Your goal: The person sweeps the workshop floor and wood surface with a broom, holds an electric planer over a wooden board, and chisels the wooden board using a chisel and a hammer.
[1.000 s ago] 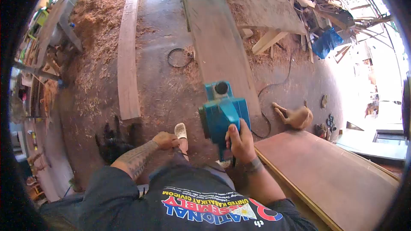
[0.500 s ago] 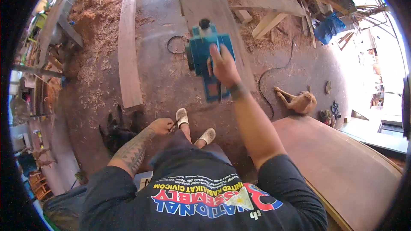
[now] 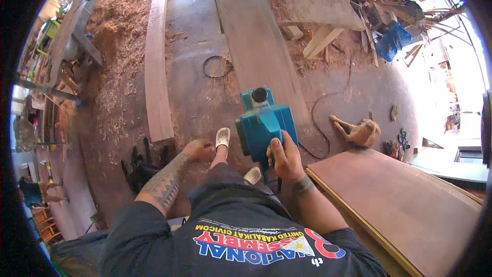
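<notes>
My right hand (image 3: pixel 287 158) is wrapped round the rear handle of a teal electric planer (image 3: pixel 266 124), its round black front knob facing up. The planer hangs close in front of my body, over the near end of a wide wooden plank (image 3: pixel 256 36). Whether it touches the plank I cannot tell. My left hand (image 3: pixel 200 150) is curled closed above the floor, left of my white clog (image 3: pixel 222 137). Slight blur covers its fingers, and what they hold, if anything, cannot be made out.
A long narrow board (image 3: pixel 156 61) runs along the left. A black cord (image 3: pixel 323 128) curves over the floor near a lying tan dog (image 3: pixel 361 132). A black animal (image 3: pixel 141 166) lies behind my left hand. At right stands a flat wooden panel (image 3: pixel 394 202); shavings (image 3: pixel 115 36) cover the floor at left.
My right hand has drawn the planer back towards my body and slightly right, away from the middle of the plank. My left hand has moved slightly right.
</notes>
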Motion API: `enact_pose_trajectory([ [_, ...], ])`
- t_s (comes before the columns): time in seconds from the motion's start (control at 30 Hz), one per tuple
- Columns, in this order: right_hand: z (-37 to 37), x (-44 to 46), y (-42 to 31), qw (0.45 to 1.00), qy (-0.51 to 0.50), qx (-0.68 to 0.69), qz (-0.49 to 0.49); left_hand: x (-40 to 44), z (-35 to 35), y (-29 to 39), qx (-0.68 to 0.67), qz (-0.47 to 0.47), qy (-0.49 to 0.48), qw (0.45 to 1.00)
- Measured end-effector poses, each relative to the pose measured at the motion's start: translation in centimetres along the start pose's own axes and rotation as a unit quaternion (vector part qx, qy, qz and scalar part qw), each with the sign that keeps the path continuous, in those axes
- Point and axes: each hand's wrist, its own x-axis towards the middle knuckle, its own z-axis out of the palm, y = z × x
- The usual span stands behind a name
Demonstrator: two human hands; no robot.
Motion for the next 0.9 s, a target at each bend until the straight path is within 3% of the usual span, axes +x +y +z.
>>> enact_pose_trajectory([
  [0.17,1.2,9.2,-2.0,0.999,-0.01,0.024,-0.018,1.1,-8.0,1.3,-0.072,-0.002,0.113,0.991],
  [0.23,2.0,14.5,-3.6,0.999,-0.004,0.034,-0.017,4.5,-10.6,-1.8,0.003,0.07,0.22,0.973],
  [0.3,2.7,20.7,-5.1,0.999,0.009,0.025,-0.032,7.9,-14.1,-1.4,-0.02,0.075,0.327,0.942],
  [0.37,3.3,27.1,-6.5,0.998,0.019,0.001,-0.067,7.9,-21.9,7.3,-0.062,0.095,0.288,0.951],
  [0.4,3.5,28.5,-6.7,0.996,0.024,-0.01,-0.088,8.1,-24.6,11.2,-0.011,0.131,0.318,0.939],
  [0.43,3.6,28.9,-6.0,0.995,0.032,-0.023,-0.092,8.8,-26.3,14.4,0.042,0.166,0.346,0.922],
  [0.5,3.7,29.3,-4.2,0.992,0.052,-0.047,-0.102,11.4,-27.1,18.9,-0.073,0.262,0.39,0.88],
  [0.57,2.9,22.2,-5.4,0.998,0.029,-0.023,-0.041,15.6,-26.0,21.4,0.061,0.38,0.516,0.765],
  [0.63,1.6,15.3,-4.4,0.999,0.015,-0.03,-0.009,15.1,-21.9,24.2,0.119,0.304,0.504,0.8],
  [0.7,0.7,7.7,-3.0,1.0,0.006,-0.008,0.014,13.8,-15.9,25.9,0.045,0.328,0.473,0.817],
  [0.77,-0.6,0.5,-0.5,0.998,0.02,-0.053,0.026,11.2,-10.6,26.5,0.056,0.357,0.318,0.877],
  [0.83,-2.0,-5.5,1.0,0.998,0.01,-0.054,0.036,7.9,-5.8,27.6,0.0,0.371,0.257,0.892],
  [0.9,-2.9,-8.5,1.3,0.997,0.002,-0.071,0.041,6.7,-5.7,28.5,-0.027,0.474,0.116,0.873],
])
